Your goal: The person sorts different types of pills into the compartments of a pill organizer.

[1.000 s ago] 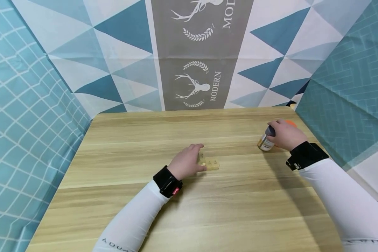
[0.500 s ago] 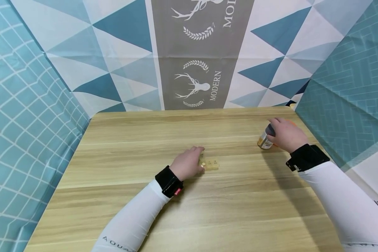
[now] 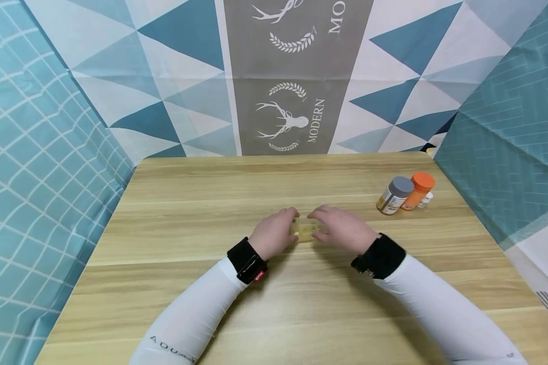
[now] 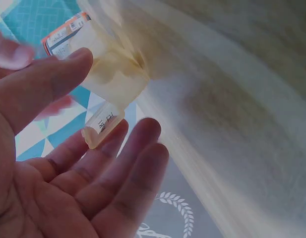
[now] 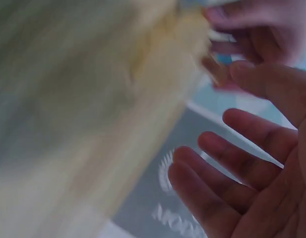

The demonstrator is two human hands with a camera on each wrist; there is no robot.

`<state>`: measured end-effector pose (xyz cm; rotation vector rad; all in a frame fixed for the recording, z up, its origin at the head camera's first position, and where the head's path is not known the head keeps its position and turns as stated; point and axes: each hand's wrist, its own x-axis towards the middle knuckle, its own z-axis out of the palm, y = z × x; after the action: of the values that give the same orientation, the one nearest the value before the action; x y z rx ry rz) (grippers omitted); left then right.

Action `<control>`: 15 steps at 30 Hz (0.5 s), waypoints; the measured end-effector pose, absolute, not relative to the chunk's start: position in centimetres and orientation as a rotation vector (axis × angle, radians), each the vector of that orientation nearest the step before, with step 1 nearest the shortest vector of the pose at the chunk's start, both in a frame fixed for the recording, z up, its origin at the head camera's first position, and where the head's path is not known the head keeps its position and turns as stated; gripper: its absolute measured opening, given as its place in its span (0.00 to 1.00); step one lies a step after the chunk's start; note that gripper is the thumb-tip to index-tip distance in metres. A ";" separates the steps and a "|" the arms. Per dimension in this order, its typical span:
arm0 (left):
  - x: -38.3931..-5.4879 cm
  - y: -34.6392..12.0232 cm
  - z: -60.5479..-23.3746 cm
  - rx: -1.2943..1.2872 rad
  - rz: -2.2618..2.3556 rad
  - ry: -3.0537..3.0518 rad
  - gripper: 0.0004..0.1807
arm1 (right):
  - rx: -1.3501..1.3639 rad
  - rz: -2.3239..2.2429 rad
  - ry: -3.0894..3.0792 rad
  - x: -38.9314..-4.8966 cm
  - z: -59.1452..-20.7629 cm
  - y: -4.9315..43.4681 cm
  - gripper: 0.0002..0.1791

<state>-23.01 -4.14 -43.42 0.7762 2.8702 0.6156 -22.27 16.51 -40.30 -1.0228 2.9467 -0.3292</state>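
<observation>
A: How much room is there?

B: The patterned cloth rises just behind the table, so a reach past the far edge looks limited. Left and right edges are well apart from the work; the near edge is out of view. Bare wood lies in front of the hands, which looks like the easiest way out.

A: And the hands?

B: The right hand has its fingers loosely spread. The left hand faces it, fingers parted too; whether its thumb and a finger pinch anything, I can't tell.

A: Is anything in the way?

B: The grey-lidded jar and orange bottle stand close together near the right edge. A wide swing of the right arm could knock them off.

A: Where's the box?

B: The small yellow box sits mid-table, between the hands. It looks light, so a push from one side without a steady hold opposite would probably slide or tip it, spilling whatever is inside.

A: Smaller things?

B: A little white bottle is half hidden behind the orange one. Smallest is the box's lettered flap, standing open by the left fingers; a careless knuckle could bend it.
</observation>
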 end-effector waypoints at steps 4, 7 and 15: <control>-23.0 -3.8 -43.5 0.844 0.595 2.887 0.17 | -1.063 -0.320 2.924 -22.5 -42.1 15.3 0.21; -22.9 -3.7 -43.6 0.880 0.570 2.901 0.12 | -1.080 -0.347 2.919 -22.5 -42.9 15.2 0.18; -22.6 -4.0 -43.4 0.936 0.492 2.926 0.08 | -1.108 -0.415 2.908 -22.8 -43.4 15.1 0.16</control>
<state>-22.64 -4.02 -43.35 0.9362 2.9263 0.4918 -22.80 15.10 -43.45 -1.1083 2.9083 -0.4146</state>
